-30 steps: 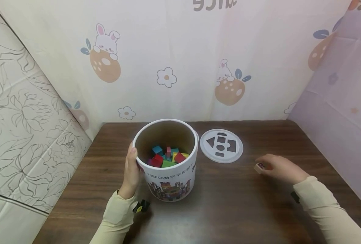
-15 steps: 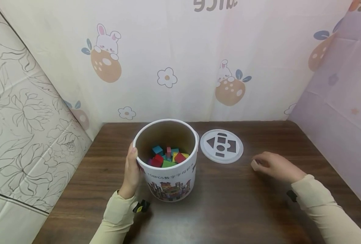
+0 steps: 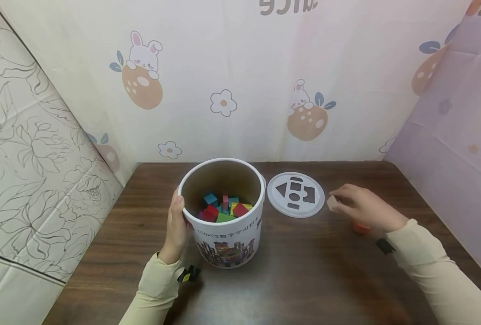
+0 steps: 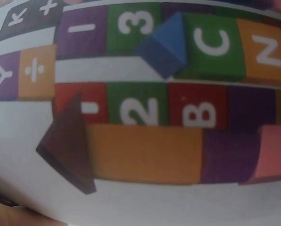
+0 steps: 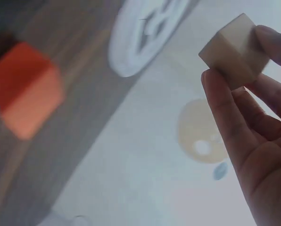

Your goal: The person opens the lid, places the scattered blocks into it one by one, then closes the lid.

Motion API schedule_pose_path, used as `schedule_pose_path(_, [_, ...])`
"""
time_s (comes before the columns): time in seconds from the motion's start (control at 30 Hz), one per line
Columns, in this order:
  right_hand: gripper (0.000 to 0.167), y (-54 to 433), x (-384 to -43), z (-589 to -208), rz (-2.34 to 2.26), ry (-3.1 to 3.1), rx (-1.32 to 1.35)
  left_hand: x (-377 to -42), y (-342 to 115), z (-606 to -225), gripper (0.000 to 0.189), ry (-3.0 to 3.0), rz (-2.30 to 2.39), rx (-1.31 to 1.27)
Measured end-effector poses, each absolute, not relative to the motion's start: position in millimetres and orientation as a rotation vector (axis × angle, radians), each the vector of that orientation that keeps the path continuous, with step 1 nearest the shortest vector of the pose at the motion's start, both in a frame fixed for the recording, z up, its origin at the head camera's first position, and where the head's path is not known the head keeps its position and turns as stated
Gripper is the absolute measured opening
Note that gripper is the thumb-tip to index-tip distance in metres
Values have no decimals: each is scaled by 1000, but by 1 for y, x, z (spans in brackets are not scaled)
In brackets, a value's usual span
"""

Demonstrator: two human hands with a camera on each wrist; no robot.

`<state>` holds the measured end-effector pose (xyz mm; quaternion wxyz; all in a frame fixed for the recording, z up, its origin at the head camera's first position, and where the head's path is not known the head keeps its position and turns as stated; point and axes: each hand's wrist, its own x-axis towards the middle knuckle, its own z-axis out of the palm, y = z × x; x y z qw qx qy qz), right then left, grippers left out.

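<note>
A white bucket (image 3: 227, 246) with printed blocks on its side stands left of centre in the head view, with several coloured blocks (image 3: 224, 212) inside. My left hand (image 3: 174, 230) grips its left side, thumb at the rim. The left wrist view is filled by the bucket's printed wall (image 4: 145, 155). Between thumb and fingertips, my right hand (image 3: 364, 205) pinches a plain wooden cube block (image 5: 237, 52) above the table, just right of the lid. Below that hand, an orange-red block (image 5: 27, 89) rests on the table, partly covered in the head view.
The white lid (image 3: 279, 206) with shaped cut-outs lies flat right of the bucket. A brown wooden table (image 3: 297, 280) carries everything. Patterned cloth (image 3: 256, 122) hangs behind it, with further panels at left and right.
My right hand has raised the wooden block and moved it left toward the lid, turning it so its letter R no longer shows. The orange-red block has come into view. My left hand stays still.
</note>
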<state>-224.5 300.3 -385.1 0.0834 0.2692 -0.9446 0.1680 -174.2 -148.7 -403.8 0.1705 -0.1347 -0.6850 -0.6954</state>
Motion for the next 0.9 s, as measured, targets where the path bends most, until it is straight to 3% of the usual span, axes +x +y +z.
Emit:
schedule_pose_path(0.7, [42, 169, -238, -259, 511, -2456, 1402, -174, -148, -406, 55, -1928, -1979, -363])
schedule_pose_path(0.9, [39, 130, -239, -245, 498, -2472, 1490, -175, -148, -405, 56, -1898, -2008, -388])
